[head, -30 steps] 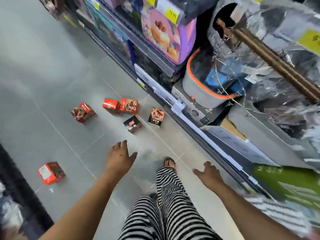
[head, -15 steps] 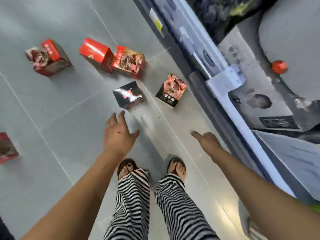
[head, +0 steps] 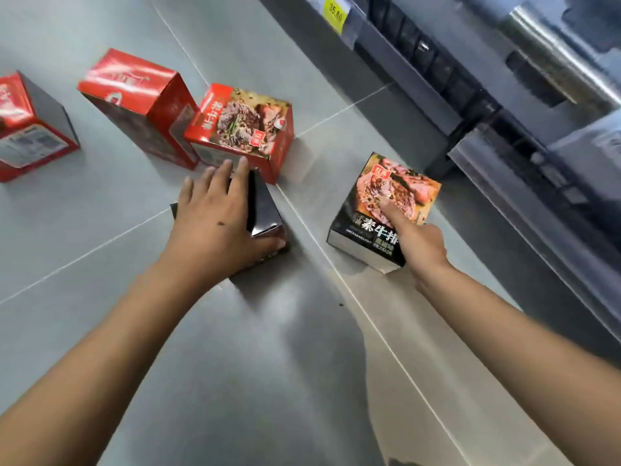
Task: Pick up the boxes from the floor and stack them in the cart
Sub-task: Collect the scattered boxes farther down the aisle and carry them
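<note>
**Two boxes being grasped on a tiled floor**

A plain black box [head: 263,210] is covered by the left hand [head: 215,227], fingers spread over its top, thumb on its near side. A black picture box [head: 376,210] near the shelf base [head: 420,92] is only touched by the right hand [head: 420,245], fingers not yet closed. Opposite sides should be pinched firmly before lifting. No cart is seen.

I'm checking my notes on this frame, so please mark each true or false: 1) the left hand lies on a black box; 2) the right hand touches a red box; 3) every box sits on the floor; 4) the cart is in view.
1) The left hand lies on the black box: true.
2) False: the right hand touches the black steak-picture box.
3) True, including the red boxes.
4) False: no cart shows, only floor and a shelf.
</note>
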Demonstrator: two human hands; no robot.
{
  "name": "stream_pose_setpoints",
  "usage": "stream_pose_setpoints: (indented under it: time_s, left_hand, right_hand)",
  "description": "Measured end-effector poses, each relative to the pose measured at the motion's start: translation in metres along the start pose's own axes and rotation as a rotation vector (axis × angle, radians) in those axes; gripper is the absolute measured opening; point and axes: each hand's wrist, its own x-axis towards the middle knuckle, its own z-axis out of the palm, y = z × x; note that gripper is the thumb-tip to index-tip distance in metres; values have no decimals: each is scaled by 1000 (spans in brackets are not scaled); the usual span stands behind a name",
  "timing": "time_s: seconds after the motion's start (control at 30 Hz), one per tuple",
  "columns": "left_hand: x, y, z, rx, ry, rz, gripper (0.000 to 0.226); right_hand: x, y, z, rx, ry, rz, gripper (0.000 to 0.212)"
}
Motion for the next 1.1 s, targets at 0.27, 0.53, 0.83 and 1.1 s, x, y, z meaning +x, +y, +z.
stream_pose_setpoints:
  time_s: [0.27, 0.53, 0.83, 1.1]
  left_hand:
    - [3, 2, 5, -19, 83, -5, 112]
    - [0, -2, 13, -23, 148, 15, 105]
    - [1, -6, 10, 7, 132, 75, 104]
    - [-1, -11, 6, 137, 88, 91, 106]
  right_hand:
    - [-4, -23, 6, 273, -127, -53, 64]
    - [-20, -35, 13, 227, -244, -145, 42]
    - [-37, -58, 5, 167, -357, -155, 33]
    - [-33, -65, 7, -195, -134, -430, 86]
